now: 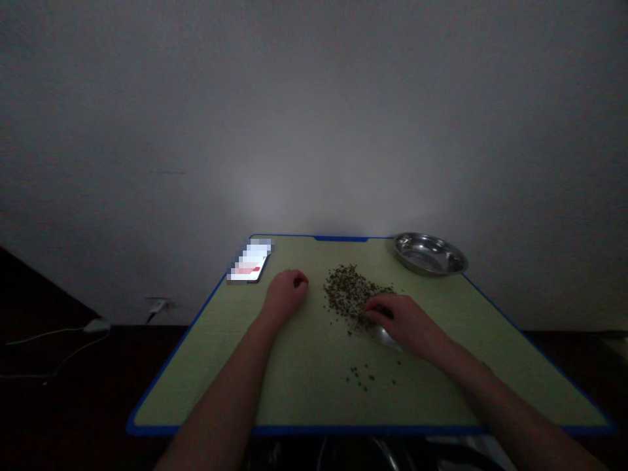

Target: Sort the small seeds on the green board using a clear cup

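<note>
A loose pile of small dark seed-like grains [350, 291] lies in the middle of the table, with several stray ones nearer the front edge. My right hand [400, 320] is over the near right side of the pile, thumb and fingers pinched together at the grains; whatever lies between the fingertips is too small to make out. Partly under that hand is a shiny, pale object [385, 337], mostly covered, whose kind I cannot tell. To the left of the pile, apart from it, my left hand [287, 294] rests with curled fingers, their inside hidden.
A light green table [294, 392] with a blue rim stands against a grey wall. At its back right corner sits a round steel dish [426, 255]. A phone [250, 261] with a lit screen lies at the back left. White cables [95, 326] run on the left.
</note>
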Tool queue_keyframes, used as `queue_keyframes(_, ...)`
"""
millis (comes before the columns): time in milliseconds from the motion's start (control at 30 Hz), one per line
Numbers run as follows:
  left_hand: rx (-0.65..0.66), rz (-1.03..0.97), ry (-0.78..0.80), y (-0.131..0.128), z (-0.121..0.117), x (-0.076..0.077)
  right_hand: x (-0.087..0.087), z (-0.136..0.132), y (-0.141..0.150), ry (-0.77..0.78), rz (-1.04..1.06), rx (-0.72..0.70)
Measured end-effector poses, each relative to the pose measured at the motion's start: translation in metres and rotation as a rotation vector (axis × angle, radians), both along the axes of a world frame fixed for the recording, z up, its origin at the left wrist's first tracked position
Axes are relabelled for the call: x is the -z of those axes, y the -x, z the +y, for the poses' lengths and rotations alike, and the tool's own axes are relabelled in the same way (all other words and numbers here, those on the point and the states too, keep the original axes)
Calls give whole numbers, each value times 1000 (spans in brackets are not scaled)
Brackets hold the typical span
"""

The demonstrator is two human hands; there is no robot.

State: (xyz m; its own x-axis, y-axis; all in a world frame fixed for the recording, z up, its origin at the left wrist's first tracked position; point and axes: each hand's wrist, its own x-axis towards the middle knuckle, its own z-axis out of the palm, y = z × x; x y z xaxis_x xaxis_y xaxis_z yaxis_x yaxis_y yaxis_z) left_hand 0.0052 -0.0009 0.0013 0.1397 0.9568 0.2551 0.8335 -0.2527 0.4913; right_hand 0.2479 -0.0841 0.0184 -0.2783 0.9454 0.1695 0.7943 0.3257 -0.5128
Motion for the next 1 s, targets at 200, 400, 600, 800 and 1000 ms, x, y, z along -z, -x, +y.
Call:
queue_keyframes(200, 3, 3, -10, 0, 1, 1, -3, 3, 3, 3, -24, 0)
queue_keyframes(400, 0, 9, -4, 1, 2, 2, -3, 6, 4, -2, -33, -21)
queue_keyframes(600, 8, 10, -9, 1, 0, 0, 0, 8, 8, -13, -38, -21)
queue_keyframes(800, 7, -9, 0, 2, 2, 2, -3, 10, 16, -32, -48, -85)
queue_keyframes(1000, 19, -7, -20, 2, 2, 4, -8, 4, 24, 6, 11, -247)
